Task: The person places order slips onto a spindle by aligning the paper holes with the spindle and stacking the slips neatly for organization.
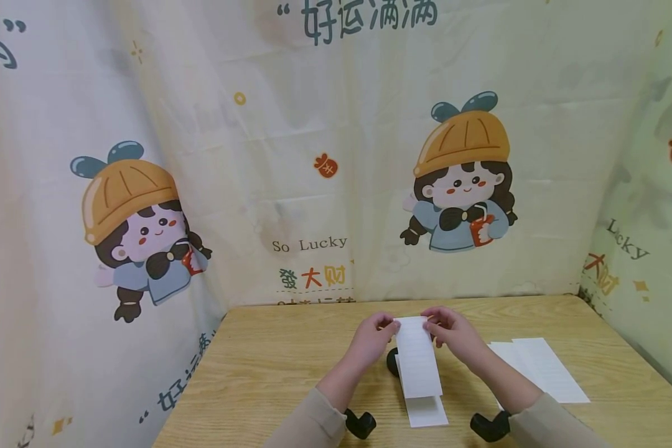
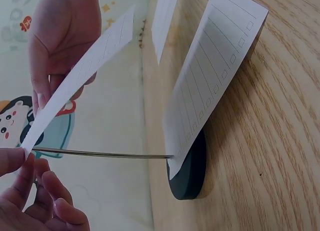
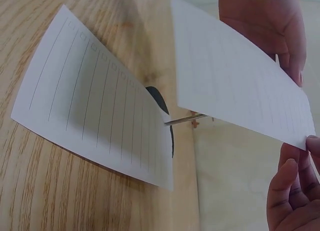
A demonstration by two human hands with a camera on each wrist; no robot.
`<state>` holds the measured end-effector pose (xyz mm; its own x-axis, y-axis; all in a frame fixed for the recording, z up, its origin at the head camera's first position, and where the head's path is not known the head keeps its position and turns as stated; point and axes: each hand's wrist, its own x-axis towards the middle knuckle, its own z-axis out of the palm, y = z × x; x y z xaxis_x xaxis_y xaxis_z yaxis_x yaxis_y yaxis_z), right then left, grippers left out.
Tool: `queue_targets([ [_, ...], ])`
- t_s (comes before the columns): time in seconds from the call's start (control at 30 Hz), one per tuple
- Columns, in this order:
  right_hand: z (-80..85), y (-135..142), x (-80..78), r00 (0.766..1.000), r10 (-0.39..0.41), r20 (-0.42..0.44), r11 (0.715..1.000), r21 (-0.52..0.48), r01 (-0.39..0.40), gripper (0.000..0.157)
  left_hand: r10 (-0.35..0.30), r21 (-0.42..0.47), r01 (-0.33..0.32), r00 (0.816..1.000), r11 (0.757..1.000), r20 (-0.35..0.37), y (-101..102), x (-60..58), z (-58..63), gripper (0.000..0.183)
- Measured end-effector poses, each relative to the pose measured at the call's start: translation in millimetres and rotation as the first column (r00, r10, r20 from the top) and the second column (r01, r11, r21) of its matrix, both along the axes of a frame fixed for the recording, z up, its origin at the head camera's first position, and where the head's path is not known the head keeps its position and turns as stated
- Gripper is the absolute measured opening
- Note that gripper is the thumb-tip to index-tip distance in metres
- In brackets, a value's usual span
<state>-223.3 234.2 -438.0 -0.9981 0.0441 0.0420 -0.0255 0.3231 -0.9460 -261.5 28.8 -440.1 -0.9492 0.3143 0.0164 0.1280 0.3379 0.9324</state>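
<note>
A lined paper sheet [image 1: 419, 361] is held by its far end, sloping down toward the near side. My left hand [image 1: 371, 339] pinches its left corner between thumb and fingers. My right hand [image 1: 453, 333] pinches the right corner. Below stands a paper spike with a round black base [image 2: 192, 176] and a thin metal rod [image 2: 105, 154]. Another lined sheet [image 2: 210, 76] with small checkboxes is on the rod, its far end down at the base and its near end raised. The rod's upper end reaches the held sheet near my left fingertips; its tip is hidden.
Several white sheets [image 1: 549, 373] lie overlapping on the wooden table [image 1: 291, 354], right of the spike and partly behind my right forearm. A printed curtain [image 1: 313, 205] hangs along the table's back and sides. A black device [image 1: 361, 425] sits under my left wrist, another [image 1: 490, 426] under my right.
</note>
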Motion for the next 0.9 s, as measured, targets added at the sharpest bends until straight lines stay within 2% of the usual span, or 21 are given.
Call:
queue_targets([
  [0.17, -0.3, 1.5, -1.0, 1.000, 0.000, 0.012, 1.000, -0.003, 0.000, 0.031, 0.006, 0.012, -0.006, 1.000, 1.000, -0.003, 0.6, 0.1, 1.2, 0.017],
  [0.4, -1.2, 3.6, -3.4, 1.000, 0.008, 0.007, 1.000, 0.001, -0.008, 0.032, 0.018, -0.021, -0.019, 1.000, 1.000, -0.020, 0.6, 0.5, 3.4, 0.017],
  [0.9, -1.6, 5.5, -4.4, 1.000, 0.006, 0.019, 1.000, -0.018, -0.005, 0.031, 0.016, -0.030, -0.018, 0.999, 0.999, -0.051, 2.9, -1.8, -0.3, 0.017],
])
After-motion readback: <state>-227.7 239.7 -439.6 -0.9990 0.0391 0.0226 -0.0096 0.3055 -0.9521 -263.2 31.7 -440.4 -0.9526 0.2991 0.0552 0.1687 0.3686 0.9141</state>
